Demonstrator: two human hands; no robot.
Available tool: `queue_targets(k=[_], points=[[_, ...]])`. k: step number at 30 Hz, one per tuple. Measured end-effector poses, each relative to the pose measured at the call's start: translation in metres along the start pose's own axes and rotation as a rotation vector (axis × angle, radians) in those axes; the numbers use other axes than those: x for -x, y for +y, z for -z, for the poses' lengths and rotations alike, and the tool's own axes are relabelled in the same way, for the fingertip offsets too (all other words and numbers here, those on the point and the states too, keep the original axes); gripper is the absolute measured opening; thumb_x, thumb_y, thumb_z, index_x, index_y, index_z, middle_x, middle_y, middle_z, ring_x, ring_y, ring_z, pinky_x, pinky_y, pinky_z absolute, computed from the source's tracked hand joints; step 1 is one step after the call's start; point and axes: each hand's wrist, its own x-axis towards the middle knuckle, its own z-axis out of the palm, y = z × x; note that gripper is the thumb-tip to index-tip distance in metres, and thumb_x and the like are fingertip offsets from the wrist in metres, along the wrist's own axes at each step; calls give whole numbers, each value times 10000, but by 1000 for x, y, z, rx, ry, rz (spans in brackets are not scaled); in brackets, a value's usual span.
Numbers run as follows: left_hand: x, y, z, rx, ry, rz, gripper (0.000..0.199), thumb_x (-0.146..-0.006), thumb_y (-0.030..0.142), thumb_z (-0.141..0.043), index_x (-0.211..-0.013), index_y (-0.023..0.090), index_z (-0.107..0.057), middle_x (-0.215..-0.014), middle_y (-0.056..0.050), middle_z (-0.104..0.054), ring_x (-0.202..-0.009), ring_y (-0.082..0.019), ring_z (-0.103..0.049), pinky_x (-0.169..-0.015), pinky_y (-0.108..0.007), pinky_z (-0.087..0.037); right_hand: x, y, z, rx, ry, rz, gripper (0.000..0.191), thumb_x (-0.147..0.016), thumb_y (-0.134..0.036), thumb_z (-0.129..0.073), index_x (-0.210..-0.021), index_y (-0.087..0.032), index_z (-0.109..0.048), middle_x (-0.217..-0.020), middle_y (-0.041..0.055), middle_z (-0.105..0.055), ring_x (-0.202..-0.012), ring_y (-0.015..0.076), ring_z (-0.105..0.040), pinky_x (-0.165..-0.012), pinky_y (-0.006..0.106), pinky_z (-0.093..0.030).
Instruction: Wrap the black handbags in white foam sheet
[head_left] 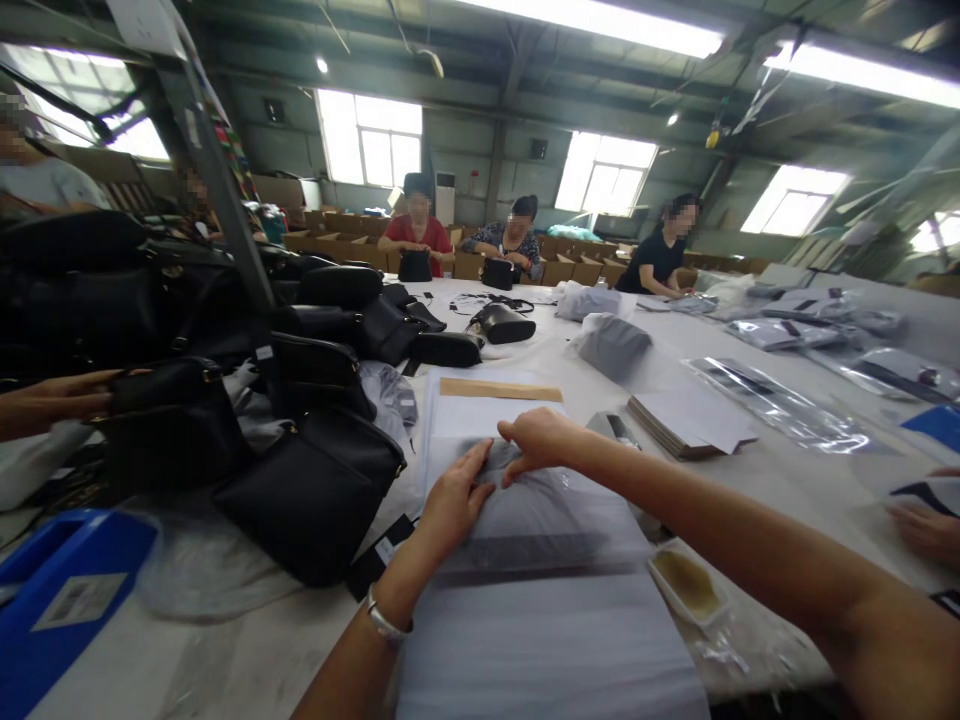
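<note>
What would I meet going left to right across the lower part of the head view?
Blue container with a barcode label → large black handbag → left hand → right hand → stack of white-topped boards → a co-worker's hand.

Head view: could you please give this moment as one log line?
left hand: on grey bundle; right hand: on same bundle; nearest black bag: left of bundle

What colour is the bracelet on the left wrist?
The bracelet is silver; the head view shows it.
</note>
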Motion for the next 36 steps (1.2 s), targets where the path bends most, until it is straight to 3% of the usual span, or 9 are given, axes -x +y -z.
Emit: queue_targets(k=[5,8,14,18,22,25,29,33,36], points=[[2,7,7,-50,-56,15,598,-851,121,-525,-1437,192,-425,-1440,-108,-518,-1282,-226,-529,-946,-363,-552,32,34,-24,-197,170,-301,330,-840,-511,-649,-1012,-230,-673,-852,57,-740,-780,225,-682,-624,272,-426],[-1,23,9,-193,-26,1,504,-894,114,-457,-1389,202,-491,-1425,-85,-542,-1309,-207,-509,-1071,-393,-464,77,28,-41,-325,347,-374,231,-946,-375,-536,-1068,-217,-653,-941,56,-739,-827,201,-686,-709,297,-484],[-23,63,-20,-543,-19,-189,430,-994,299,-386,-1411,235,-470,-1527,-72,-411,-1441,-242,-312,-1180,-520,-264,150,-40,-80,-461,544,-143,569,-868,-411,-655,-1387,-239,-497,-1464,103,-485,-1380,280,-401,-1121,460,-375],[-34,55,-45,-730,-176,-169,523,-964,421,-452,-1457,250,-406,-1571,-106,-312,-1473,-315,-201,-1160,-631,-169,156,-67,-109,-424,519,-163,857,-753,-266,-753,-1501,-228,-336,-1568,114,-311,-1456,329,-237,-1162,544,-303],[-43,40,-47,-707,-248,-98,539,-965,458,-430,-1462,250,-397,-1579,-106,-286,-1474,-312,-190,-1160,-627,-147,147,-70,-126,-442,529,-256,824,-733,-70,-655,-1487,-237,-369,-1557,101,-338,-1437,307,-296,-1147,504,-352],[-47,37,-31,-475,-243,-11,494,-1005,438,-308,-1438,237,-433,-1539,-90,-381,-1451,-254,-278,-1174,-571,-185,144,-67,-124,-462,503,-272,771,-728,-38,-590,-1453,-248,-434,-1546,88,-363,-1420,302,-332,-1144,491,-356],[-29,37,5,-102,-19,140,542,-1015,474,-222,-1413,200,-467,-1461,-86,-504,-1371,-191,-434,-1150,-427,-337,142,-56,-102,-517,454,-260,747,-712,-54,-585,-1427,-240,-476,-1523,80,-405,-1395,306,-375,-1130,478,-373],[4,41,27,-154,59,184,558,-955,549,-395,-1400,225,-488,-1471,-77,-493,-1389,-240,-407,-1164,-443,-318,131,-25,-66,-550,465,-206,643,-770,-141,-636,-1394,-238,-512,-1422,86,-536,-1313,294,-485,-1099,478,-402],[9,43,30,-230,83,172,660,-914,551,-491,-1477,233,-362,-1541,-89,-391,-1430,-261,-332,-1177,-458,-287,113,13,-45,-494,616,-256,581,-850,-276,-650,-1406,-258,-484,-1390,85,-568,-1301,282,-499,-1127,512,-347]])
